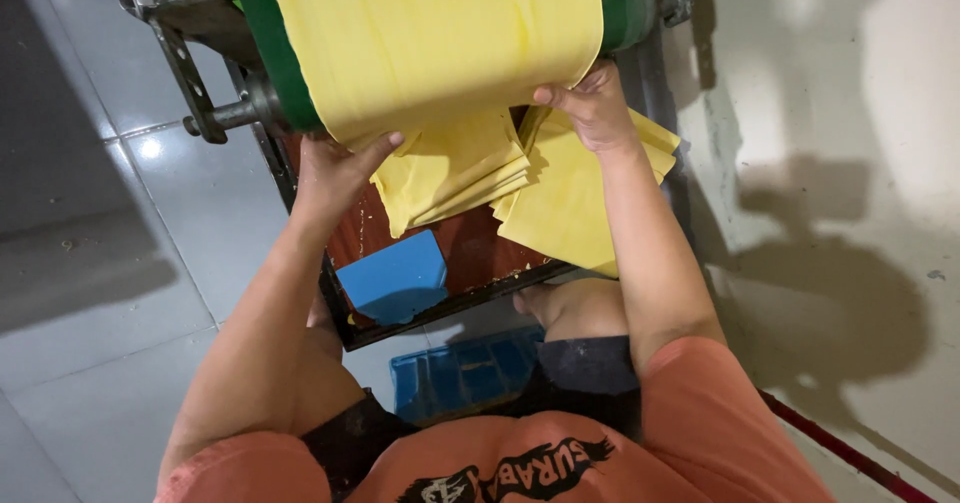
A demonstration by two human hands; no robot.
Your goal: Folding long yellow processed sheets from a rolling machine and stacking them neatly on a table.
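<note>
head view: both hands' grip pinches yellow sheet [440, 43] edge, left hand [335, 168], right hand [592, 108] seemingly.

1. Pretty bright overall, the yellow sheet [440, 43] almost glows.
2. Hard dark shadows on the pale wall [850, 163] at right.
3. Small glare spot on the floor tiles [150, 148].
4. Focus sharp, edges slightly stretched.

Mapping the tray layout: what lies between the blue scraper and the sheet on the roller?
Head view: folded yellow sheet stacks on bare reddish-brown tray floor separate the flat blue plastic scraper from the wide yellow dough sheet.
</note>
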